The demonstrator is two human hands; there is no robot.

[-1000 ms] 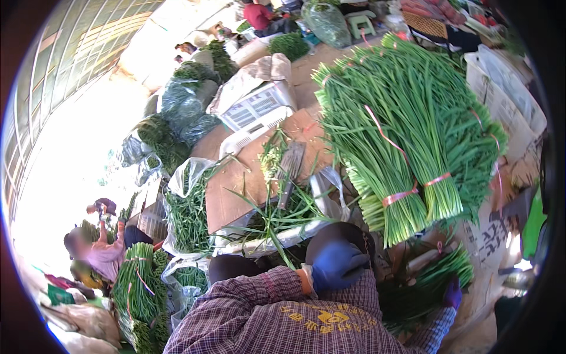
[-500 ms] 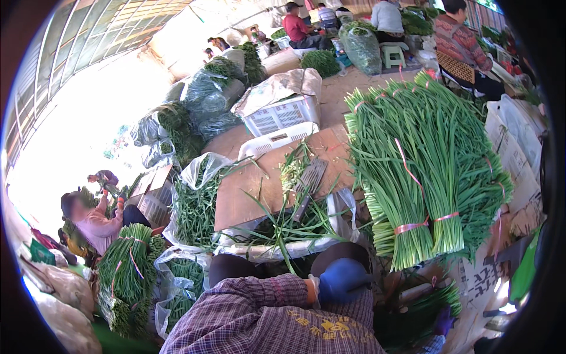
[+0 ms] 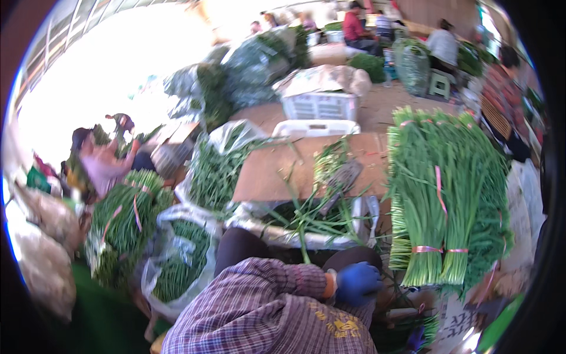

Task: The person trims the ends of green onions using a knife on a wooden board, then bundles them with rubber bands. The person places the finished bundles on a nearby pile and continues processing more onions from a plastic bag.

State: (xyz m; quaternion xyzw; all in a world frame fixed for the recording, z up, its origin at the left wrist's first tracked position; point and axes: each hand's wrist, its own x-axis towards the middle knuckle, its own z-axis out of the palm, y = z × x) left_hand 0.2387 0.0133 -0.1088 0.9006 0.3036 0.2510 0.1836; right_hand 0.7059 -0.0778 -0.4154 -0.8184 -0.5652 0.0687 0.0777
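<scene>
My left hand, in a blue glove, rests on my right knee, its arm crossing my lap. Its fingers look curled, with nothing visible in them. At the dark lower right edge, a bit of purple-blue glove shows, apparently my right hand, beside loose green stalks; its fingers are hidden. Past my knees, a white-edged crate holds loose green leaves. A worn, dark flat tool with a handle lies over a brown board among trimmings. To the right stand tall, chive-like bundles tied with pink bands.
Left of my knees are an open plastic bag of greens and a tied bundle. Beyond the board stand white crates and large filled bags. One person in pink sits at left; others sit at the back right.
The view has turned left and up, shifting the board and tall bundles rightward and down in the picture. My left hand stays on my knee. The purple-blue glove shows lower and farther left.
</scene>
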